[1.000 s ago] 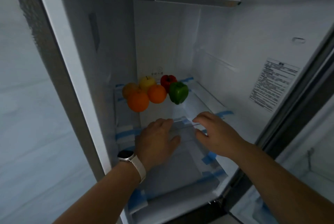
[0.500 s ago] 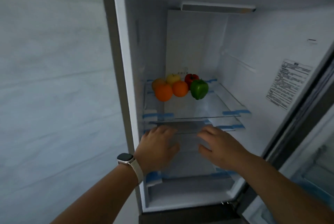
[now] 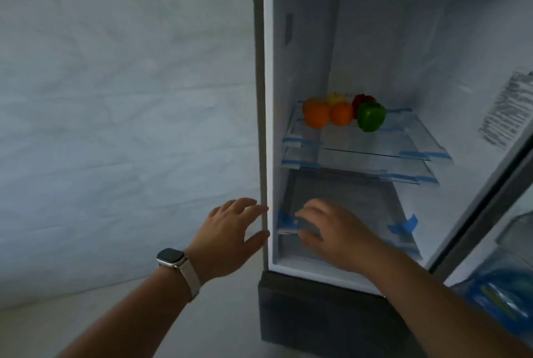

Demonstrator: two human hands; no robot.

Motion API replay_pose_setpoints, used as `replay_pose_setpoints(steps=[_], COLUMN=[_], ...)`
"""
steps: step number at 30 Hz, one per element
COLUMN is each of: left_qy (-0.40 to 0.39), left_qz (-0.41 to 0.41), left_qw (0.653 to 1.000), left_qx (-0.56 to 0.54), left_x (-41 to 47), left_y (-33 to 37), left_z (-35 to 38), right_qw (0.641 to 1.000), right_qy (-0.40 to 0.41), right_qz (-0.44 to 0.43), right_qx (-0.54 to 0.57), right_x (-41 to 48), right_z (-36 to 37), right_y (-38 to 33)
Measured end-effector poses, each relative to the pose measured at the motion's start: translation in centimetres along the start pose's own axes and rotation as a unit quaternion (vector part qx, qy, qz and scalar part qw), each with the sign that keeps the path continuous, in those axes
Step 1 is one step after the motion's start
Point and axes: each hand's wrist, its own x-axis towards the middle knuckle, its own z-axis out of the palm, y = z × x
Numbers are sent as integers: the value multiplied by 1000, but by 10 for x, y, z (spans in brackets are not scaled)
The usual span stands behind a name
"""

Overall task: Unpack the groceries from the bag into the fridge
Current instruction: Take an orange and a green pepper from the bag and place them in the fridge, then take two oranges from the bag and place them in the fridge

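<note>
The open fridge stands at the right. On its upper glass shelf sit two oranges, a yellow fruit, a red pepper and a green pepper. My left hand, with a watch on its wrist, hovers outside the fridge's left frame, fingers spread and holding nothing. My right hand is low in front of the bottom compartment, fingers relaxed, empty. No bag is in view.
A second glass shelf lies just under the first, both taped with blue strips. The fridge door stands open at the right with a blue packet in its bin. A pale wall fills the left.
Both hands have drawn back out of the fridge and dropped lower. The left hand has moved outside the left frame. The view has pulled away and shifted left.
</note>
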Motion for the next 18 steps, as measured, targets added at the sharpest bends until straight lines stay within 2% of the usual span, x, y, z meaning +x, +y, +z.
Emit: replay_pose_setpoints(steps=[4,9,18], left_qy=[26,89,125], left_qz=[-63,-161,-337], left_qw=[997,982,928], left_qx=[23,34,94], left_x=[-67,-159,-375], left_y=[-34,-81,-177], left_z=[-18,-48,-103], right_qw=[997,983,934], right_qy=[-27,-60,-108], right_qz=[-69,-170,-341], right_qx=[34,25,14], right_x=[11,39,71], right_z=[12,27,96], right_y=[-64,-163,-396])
